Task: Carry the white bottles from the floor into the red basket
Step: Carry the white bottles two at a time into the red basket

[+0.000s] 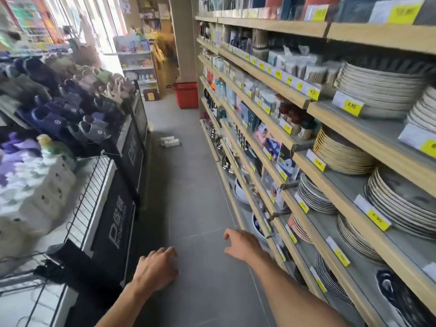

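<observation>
Looking down a narrow shop aisle with a grey tiled floor [188, 185] running away from the camera. Right side: long wooden shelves [271, 25] with yellow price tags, stacks of plates [377, 86] in the near bays, small packaged goods further along. Left side: a display of slippers [52, 119], black panels under it, wire grid at its near edge.

White bottles [170, 141] lie on the floor mid-aisle, close to the foot of the left display, side by side and touching. They are blurred, so the count is unclear, at least two. Red basket [186, 95] stands on the floor at the far end of the aisle, by the end of the right shelves and just below a pillar [184, 38], well apart from the bottles. Its inside cannot be seen.

Left hand [155, 267] is low in frame, palm down, fingers loosely curled, grip holding nothing. Right hand [243, 244] is held out near the shelf edge, fingers spread and relaxed, grip wide, nothing in it. Both hands are well short of the bottles.
</observation>
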{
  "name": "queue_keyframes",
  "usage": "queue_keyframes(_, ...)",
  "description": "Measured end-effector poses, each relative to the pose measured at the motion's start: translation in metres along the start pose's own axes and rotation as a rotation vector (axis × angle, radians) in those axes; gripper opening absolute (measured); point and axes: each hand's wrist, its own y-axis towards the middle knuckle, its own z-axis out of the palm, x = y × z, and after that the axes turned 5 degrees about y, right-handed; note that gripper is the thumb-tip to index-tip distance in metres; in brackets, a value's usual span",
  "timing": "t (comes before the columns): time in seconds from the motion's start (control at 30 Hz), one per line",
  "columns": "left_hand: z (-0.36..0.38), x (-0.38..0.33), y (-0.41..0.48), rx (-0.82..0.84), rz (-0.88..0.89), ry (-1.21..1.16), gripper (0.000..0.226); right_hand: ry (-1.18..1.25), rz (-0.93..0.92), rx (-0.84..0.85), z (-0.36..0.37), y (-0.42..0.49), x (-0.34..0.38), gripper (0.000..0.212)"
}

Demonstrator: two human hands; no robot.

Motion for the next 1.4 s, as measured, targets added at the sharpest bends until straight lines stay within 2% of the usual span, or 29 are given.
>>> queue_keyframes(0.17, -0.031, 0.023, 0.048, -0.025, -0.036, 0.02, 0.047, -0.008, -0.006, 0.027, -0.011, 0.049, 0.007, 0.039)
queue_keyframes(0.33, -0.055, 0.043, 0.095, -0.072, -0.045, 0.01, 0.039, 0.003, 0.005, 0.023, -0.031, 0.101, 0.018, 0.039)
queue_keyframes(0.57, -0.086, 0.072, 0.173, -0.05, -0.036, 0.017, 0.052, 0.051, 0.079, 0.04, -0.045, 0.172, 0.044, 0.038)
queue_keyframes(0.7, -0.096, 0.081, 0.21, -0.072, -0.033, -0.082, 0.061, -0.002, 0.065, 0.045, -0.056, 0.21, 0.057, 0.038)
queue_keyframes(1.0, -0.135, 0.114, 0.307, -0.059, 0.051, -0.031, 0.06, -0.006, 0.046, -0.044, -0.104, 0.298, 0.107, 0.04)
queue_keyframes(1.3, -0.159, 0.099, 0.409, -0.045, 0.112, -0.069, 0.062, -0.009, 0.053, -0.074, -0.138, 0.39, 0.107, 0.038)
queue_keyframes(1.4, -0.168, 0.1, 0.435, -0.025, 0.08, -0.057, 0.063, -0.014, 0.045, -0.056, -0.15, 0.423, 0.101, 0.039)
